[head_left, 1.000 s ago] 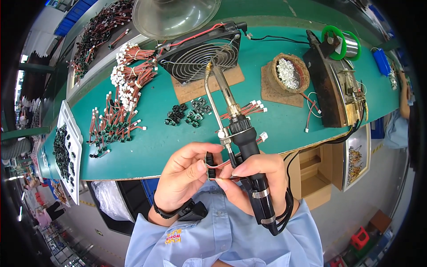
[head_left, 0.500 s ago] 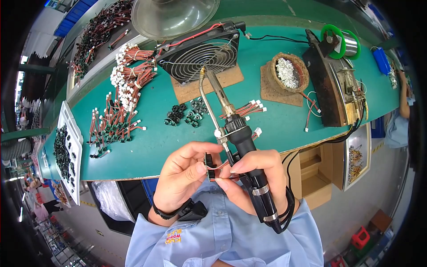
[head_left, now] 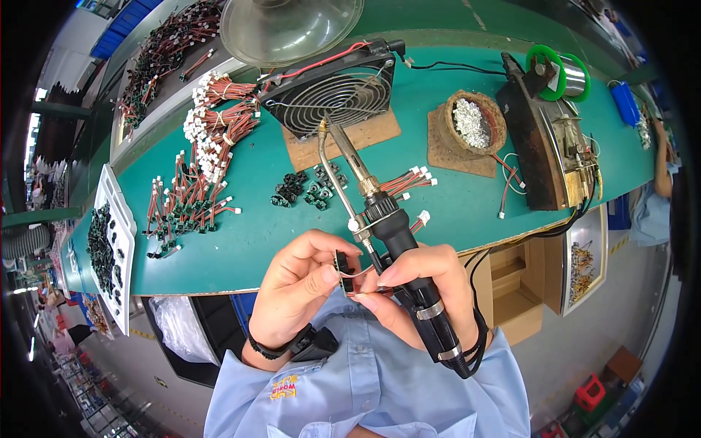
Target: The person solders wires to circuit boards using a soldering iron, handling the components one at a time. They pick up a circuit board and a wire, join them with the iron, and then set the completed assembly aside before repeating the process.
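My left hand pinches a small green circuit board with a black part on it, held upright between thumb and fingers above the bench's front edge. In my right hand lies a black soldering iron with a thin metal solder-feed tube along its side. Its tip points away from me, toward the fan, apart from the board. The right thumb and fingertips also pinch the thin wires beside the board. Where the wires meet the board is partly hidden by my fingers.
A black fan stands on a brown board. Wired circuit boards and loose black parts lie on the green bench. A bowl of silvery bits and a solder spool are at right, a white tray at left.
The soldering iron's tip has swung slightly left and its rear end slightly right and down. Both hands keep the same hold on the board and wires.
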`<state>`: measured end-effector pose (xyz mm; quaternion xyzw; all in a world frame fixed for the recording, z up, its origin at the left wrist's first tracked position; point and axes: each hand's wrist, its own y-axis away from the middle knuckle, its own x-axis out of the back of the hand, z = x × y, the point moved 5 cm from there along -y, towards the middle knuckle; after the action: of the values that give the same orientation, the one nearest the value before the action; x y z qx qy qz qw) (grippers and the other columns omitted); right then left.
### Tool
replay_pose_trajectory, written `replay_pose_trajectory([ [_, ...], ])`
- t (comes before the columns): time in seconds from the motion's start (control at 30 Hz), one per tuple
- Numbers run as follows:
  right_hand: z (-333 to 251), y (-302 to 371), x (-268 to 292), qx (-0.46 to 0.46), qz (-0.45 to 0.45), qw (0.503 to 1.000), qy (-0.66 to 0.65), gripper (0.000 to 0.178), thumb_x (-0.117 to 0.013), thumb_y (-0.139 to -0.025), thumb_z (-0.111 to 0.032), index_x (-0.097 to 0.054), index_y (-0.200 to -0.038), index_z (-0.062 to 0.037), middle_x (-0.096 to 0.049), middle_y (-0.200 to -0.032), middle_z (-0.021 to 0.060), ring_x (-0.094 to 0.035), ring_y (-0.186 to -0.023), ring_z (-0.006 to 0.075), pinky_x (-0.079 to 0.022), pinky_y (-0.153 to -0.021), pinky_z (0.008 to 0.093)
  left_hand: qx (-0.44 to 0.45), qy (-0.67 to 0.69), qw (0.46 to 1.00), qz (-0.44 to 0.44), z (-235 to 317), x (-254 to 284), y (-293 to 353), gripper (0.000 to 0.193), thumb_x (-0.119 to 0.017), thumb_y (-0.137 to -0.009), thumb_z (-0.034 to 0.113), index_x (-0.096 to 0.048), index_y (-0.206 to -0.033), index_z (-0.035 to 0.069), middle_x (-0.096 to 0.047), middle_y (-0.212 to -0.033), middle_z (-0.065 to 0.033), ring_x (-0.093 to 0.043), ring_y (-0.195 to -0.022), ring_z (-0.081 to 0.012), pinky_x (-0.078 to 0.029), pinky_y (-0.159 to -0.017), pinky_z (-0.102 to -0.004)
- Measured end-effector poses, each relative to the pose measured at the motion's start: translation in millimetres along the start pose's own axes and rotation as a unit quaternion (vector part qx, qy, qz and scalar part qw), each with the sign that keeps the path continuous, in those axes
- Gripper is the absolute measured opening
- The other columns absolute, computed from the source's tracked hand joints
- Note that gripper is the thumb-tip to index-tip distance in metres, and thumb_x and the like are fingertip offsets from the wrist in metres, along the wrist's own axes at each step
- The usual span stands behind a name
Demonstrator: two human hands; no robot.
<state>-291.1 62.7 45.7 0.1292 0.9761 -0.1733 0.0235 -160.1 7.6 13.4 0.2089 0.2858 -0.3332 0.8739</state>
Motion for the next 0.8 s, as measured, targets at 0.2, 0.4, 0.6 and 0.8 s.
replay_pose_trajectory([
  [0.2,3.8,2.3,-0.2,-0.008,0.005,1.0,-0.014,0.038,-0.07,-0.066,0.009,-0.052,-0.096,-0.0044,-0.062,-0.082,0.0074,-0.059,-0.067,0.0202,-0.047,-0.06,0.0275,0.005,-0.019,1.0,-0.005,2.7,-0.6,-1.8,0.03,-0.058,-0.088,0.016,-0.052,-0.11,-0.003,-0.059,-0.097,-0.0101,-0.056,-0.087,-0.0157,-0.044,-0.077,-0.0291],
  [0.4,2.6,2.1,-0.2,-0.006,0.002,1.0,-0.004,0.038,-0.07,-0.066,0.008,-0.052,-0.096,-0.0047,-0.062,-0.083,0.0069,-0.058,-0.065,0.02,-0.047,-0.059,0.0275,0.019,-0.011,1.0,0.002,0.7,1.7,-0.8,0.03,-0.058,-0.088,0.017,-0.053,-0.109,-0.004,-0.059,-0.098,-0.0104,-0.056,-0.089,-0.0157,-0.044,-0.078,-0.0291],
  [0.6,3.0,1.4,-0.4,-0.007,0.001,1.0,-0.013,0.038,-0.07,-0.066,0.009,-0.051,-0.096,-0.005,-0.062,-0.084,0.0066,-0.057,-0.064,0.02,-0.046,-0.058,0.0279,0.021,0.005,1.0,-0.012,-3.4,2.9,-1.9,0.03,-0.059,-0.088,0.017,-0.054,-0.107,-0.005,-0.06,-0.099,-0.0111,-0.056,-0.092,-0.0164,-0.044,-0.081,-0.0298],
  [0.8,3.6,2.7,0.3,-0.009,0.008,1.0,-0.013,0.039,-0.07,-0.065,0.009,-0.051,-0.097,-0.0052,-0.062,-0.083,0.0069,-0.057,-0.064,0.0203,-0.046,-0.058,0.0281,0.031,0.0,1.0,-0.003,-5.8,3.8,-0.2,0.03,-0.06,-0.087,0.018,-0.054,-0.106,-0.004,-0.06,-0.099,-0.0112,-0.056,-0.092,-0.0169,-0.043,-0.083,-0.0306],
])
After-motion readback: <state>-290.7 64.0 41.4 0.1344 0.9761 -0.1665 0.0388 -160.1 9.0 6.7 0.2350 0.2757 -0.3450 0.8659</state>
